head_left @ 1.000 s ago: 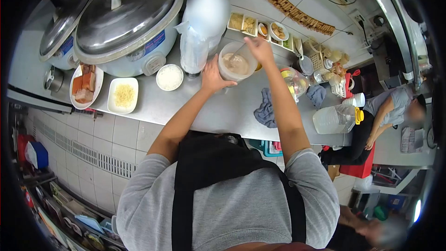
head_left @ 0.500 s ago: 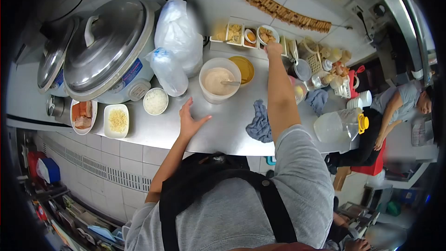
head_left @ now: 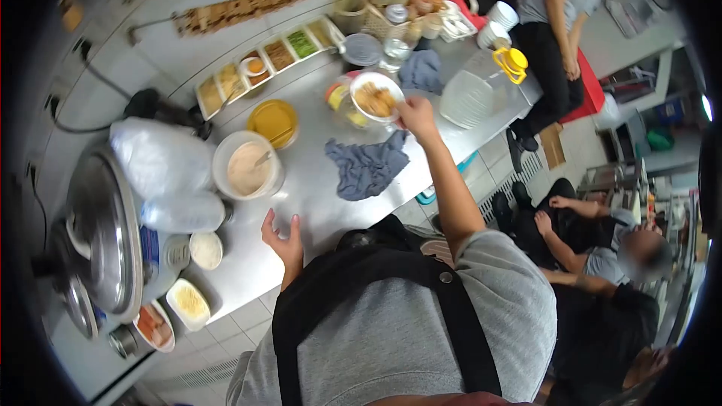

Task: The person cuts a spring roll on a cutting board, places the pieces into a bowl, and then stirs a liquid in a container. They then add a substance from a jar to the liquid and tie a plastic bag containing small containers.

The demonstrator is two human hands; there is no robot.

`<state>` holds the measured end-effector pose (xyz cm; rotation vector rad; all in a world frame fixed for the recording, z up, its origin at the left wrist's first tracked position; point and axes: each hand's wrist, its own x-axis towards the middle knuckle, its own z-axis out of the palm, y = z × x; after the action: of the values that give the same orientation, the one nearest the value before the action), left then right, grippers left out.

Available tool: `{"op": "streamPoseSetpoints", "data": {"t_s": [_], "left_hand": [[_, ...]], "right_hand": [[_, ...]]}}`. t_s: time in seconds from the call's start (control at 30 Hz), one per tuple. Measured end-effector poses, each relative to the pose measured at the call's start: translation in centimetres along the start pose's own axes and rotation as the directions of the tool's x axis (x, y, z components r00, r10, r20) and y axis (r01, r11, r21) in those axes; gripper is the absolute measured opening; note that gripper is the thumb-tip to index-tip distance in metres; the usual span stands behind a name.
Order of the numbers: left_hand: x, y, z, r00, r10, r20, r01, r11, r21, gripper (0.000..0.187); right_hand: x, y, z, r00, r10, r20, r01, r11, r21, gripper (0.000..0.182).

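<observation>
My right hand [head_left: 417,117] grips the rim of a white bowl [head_left: 374,99] with golden-brown food pieces in it, held above the steel counter. Under and beside the bowl are a jar with a red and yellow label [head_left: 338,93] and a crumpled blue-grey cloth [head_left: 366,166]. My left hand [head_left: 283,242] is empty, fingers apart, near the counter's front edge. Closest to it stands a white plastic tub [head_left: 248,165] of pale brown contents with a metal utensil handle sticking out. Behind that tub is a round yellow container [head_left: 273,123].
A row of white condiment trays [head_left: 265,66] runs along the wall. Plastic bags [head_left: 169,162], a large lidded cooker [head_left: 101,229], a rice bowl [head_left: 206,250] and food dishes are at left. A yellow-capped jug [head_left: 468,98] stands at right. Several people sit beyond the counter.
The white bowl has come away from the condiment trays, toward me, in my right hand. My view has turned to the right. My left hand stays open.
</observation>
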<state>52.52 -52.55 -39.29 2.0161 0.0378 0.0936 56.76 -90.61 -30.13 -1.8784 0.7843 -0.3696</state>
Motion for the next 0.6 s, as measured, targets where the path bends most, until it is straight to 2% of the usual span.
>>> {"op": "streamPoseSetpoints", "data": {"t_s": [0.07,0.2,0.27,0.33,0.37,0.4,0.47,0.5,0.57,0.6], "left_hand": [[0.0,-0.5,1.3,0.999,-0.019,-0.026,0.019,1.000,-0.016,0.059],[1.0,-1.0,2.9,0.998,-0.012,-0.060,0.012,1.000,0.001,0.056],[1.6,-1.7,3.3,0.996,-0.009,-0.083,0.012,0.999,0.032,0.054],[1.9,-1.8,3.4,0.987,0.004,-0.159,0.011,0.996,0.093,0.053],[2.0,-1.4,3.4,0.985,0.006,-0.174,0.013,0.994,0.110,0.052],[2.0,-1.3,3.4,0.984,0.002,-0.181,0.019,0.993,0.114,0.052],[1.6,-1.3,3.2,0.975,-0.041,-0.219,0.075,0.986,0.148,0.053],[1.4,-1.1,3.1,0.973,-0.021,-0.231,0.061,0.984,0.166,0.054],[1.0,-0.7,3.0,0.966,-0.025,-0.257,0.075,0.979,0.188,0.054],[0.8,-0.5,2.9,0.964,-0.022,-0.264,0.078,0.976,0.202,0.054]], "right_hand": [[-3.1,3.3,-6.5,0.980,0.199,-0.011,-0.199,0.980,-0.020,0.019],[-6.7,11.4,-17.8,0.885,0.363,-0.293,-0.407,0.908,-0.105,0.024],[-6.3,14.3,-21.8,0.794,0.398,-0.460,-0.477,0.876,-0.065,0.025],[-4.2,16.7,-24.9,0.723,0.340,-0.601,-0.548,0.812,-0.199,0.027],[-3.0,17.0,-25.8,0.696,0.367,-0.617,-0.544,0.831,-0.120,0.028],[-0.9,20.2,-26.8,0.680,0.332,-0.654,-0.481,0.875,-0.056,0.028],[3.0,23.2,-27.3,0.630,0.375,-0.680,-0.387,0.911,0.144,0.025],[4.8,23.8,-27.4,0.645,0.373,-0.667,-0.386,0.912,0.137,0.025],[8.5,25.0,-26.7,0.482,0.534,-0.695,-0.311,0.846,0.434,0.022],[10.3,25.4,-26.7,0.444,0.587,-0.677,-0.250,0.807,0.536,0.021]]}}
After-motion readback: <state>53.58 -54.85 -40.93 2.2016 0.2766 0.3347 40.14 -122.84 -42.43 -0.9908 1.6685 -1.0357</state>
